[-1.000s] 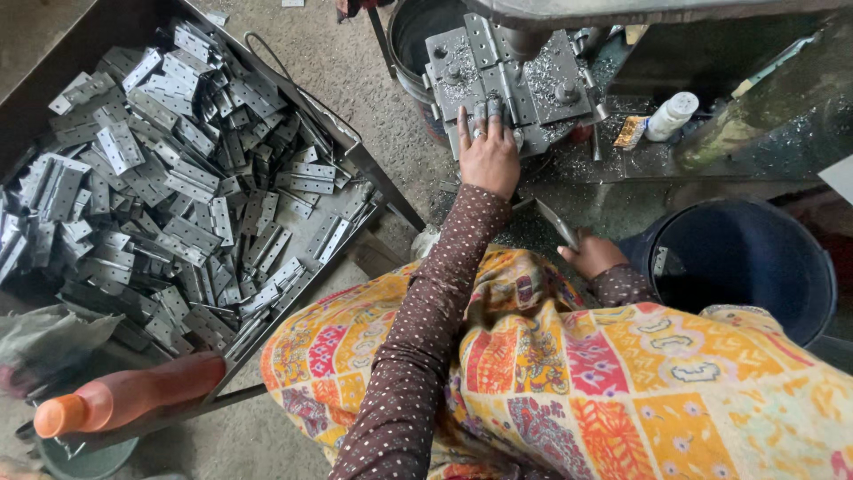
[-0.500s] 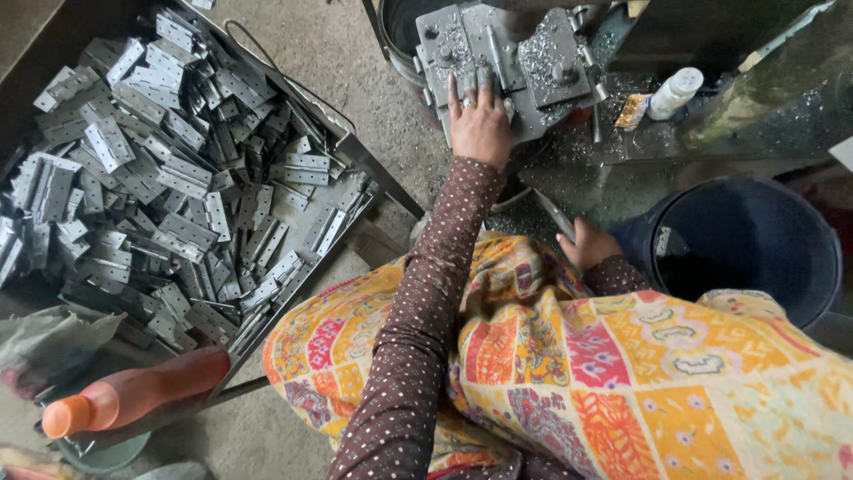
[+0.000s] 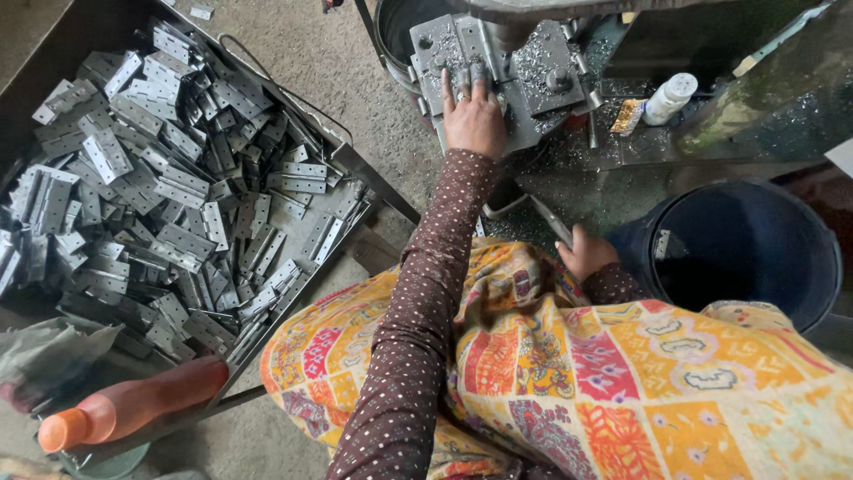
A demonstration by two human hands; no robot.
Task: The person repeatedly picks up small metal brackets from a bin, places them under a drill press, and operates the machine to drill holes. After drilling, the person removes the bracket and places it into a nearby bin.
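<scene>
The grey metal plate [image 3: 462,62] on the press fixture [image 3: 533,71] is now pressed flatter by the left hand [image 3: 474,120], fingers spread and reached further forward than before, while a thin lever [image 3: 553,222] is clasped by the right hand [image 3: 586,253] nearer the body.

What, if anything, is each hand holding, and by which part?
The left hand lies flat on the grey metal fixture, gripping nothing. The right hand closes round the near end of a thin metal lever.

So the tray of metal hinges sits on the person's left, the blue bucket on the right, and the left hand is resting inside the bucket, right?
Not quite. The left hand rests on the metal fixture of the machine, not in the blue bucket. The tray of hinges is on the left, as the head view shows.
</scene>
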